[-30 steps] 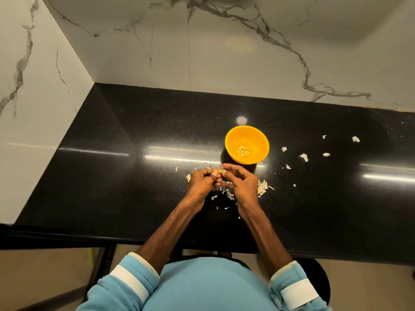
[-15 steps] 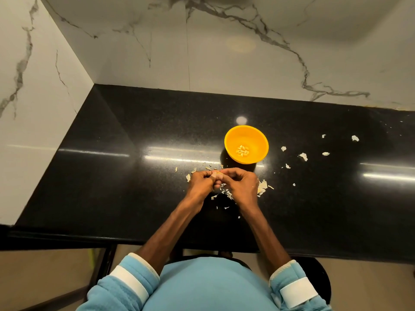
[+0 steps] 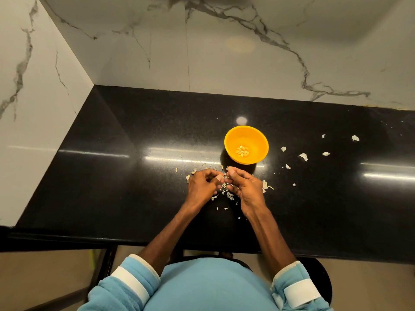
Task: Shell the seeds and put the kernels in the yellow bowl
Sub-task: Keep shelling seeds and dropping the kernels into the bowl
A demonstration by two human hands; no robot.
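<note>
Both grips are narrow. The left hand point(image 3: 202, 188) and the right hand point(image 3: 246, 190) have curled fingers, and their tips almost meet over the middle of the table point(image 3: 134, 187). A pale speck shows at the left fingertips point(image 3: 219, 178). It is too small to tell whether it is a seed or a nail, so I cannot tell what either grip holds.

Under and between the hands lies a heap of shell bits point(image 3: 229, 195), and a few more lie just to the left of it. Just beyond the right hand, towards the far edge, the yellow bowl point(image 3: 257, 139) stands upright with a small cluster of kernels point(image 3: 242, 151) at its bottom. More husk flakes point(image 3: 303, 156) are scattered over the table towards its right edge, well apart from one another.

The table is glossy black stone and carries long streaks of reflected light. Its far edge and its left edge meet white marble walls point(image 3: 224, 63) with grey veins, which form the far left corner. Light blue sleeves point(image 3: 125, 286) with white cuffs cross the near edge. Below that edge are a beige floor point(image 3: 45, 277) and a dark table leg point(image 3: 105, 263).
</note>
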